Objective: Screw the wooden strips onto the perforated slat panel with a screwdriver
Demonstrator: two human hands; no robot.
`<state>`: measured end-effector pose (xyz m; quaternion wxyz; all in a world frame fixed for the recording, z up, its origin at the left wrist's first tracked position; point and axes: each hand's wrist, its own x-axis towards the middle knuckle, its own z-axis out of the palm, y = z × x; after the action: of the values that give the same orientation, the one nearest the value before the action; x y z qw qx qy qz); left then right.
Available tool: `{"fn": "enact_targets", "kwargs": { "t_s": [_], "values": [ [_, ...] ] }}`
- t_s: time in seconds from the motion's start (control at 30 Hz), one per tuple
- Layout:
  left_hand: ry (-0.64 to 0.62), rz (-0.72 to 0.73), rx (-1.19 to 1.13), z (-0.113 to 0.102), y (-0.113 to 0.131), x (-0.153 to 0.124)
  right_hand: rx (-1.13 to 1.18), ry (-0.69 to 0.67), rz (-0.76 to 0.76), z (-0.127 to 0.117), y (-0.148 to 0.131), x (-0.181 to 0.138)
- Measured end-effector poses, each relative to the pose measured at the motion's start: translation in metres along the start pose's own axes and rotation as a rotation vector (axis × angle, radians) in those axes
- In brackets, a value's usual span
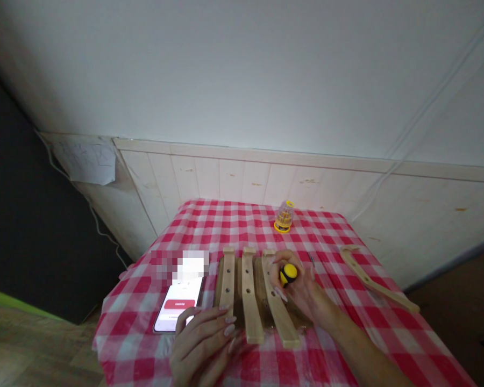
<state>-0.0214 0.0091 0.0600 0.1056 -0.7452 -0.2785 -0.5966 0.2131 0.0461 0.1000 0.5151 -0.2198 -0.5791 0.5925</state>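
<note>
My right hand (297, 287) is closed around a short screwdriver (288, 274) with a yellow and black handle, over the rightmost of three wooden hooks. Its tip is hidden below the handle. The left wooden hook (228, 279), the middle hook (248, 293) and the right hook (282, 317) lie side by side across a brown board (237, 285). Dark screw heads or holes show in them. My left hand (205, 341) lies with its fingers stretched out over the near end of the left hook, holding nothing visible.
Left of the board lies a lit phone (177, 306). A clear case of screwdriver bits (284, 217) stands near the wall. Another curved wooden hook (375, 282) lies on the right, and a small thin metal piece (311, 259) nearer. A checked cloth (213, 223) covers the table.
</note>
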Motion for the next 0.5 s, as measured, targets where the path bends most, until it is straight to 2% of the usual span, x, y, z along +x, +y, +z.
{"fn": "enact_targets", "kwargs": {
  "t_s": [0.13, 0.33, 0.5],
  "values": [
    [-0.014, 0.014, 0.011, 0.0, 0.0, 0.0, 0.001, 0.004, 0.046, -0.003, 0.002, 0.0],
    [-0.006, 0.013, -0.011, 0.001, -0.002, 0.0, -0.243, -0.019, -0.056, -0.018, 0.005, -0.006],
    [-0.005, -0.004, -0.019, 0.001, 0.0, -0.002, -0.173, -0.025, -0.092, -0.013, -0.002, -0.003]
  ]
}}
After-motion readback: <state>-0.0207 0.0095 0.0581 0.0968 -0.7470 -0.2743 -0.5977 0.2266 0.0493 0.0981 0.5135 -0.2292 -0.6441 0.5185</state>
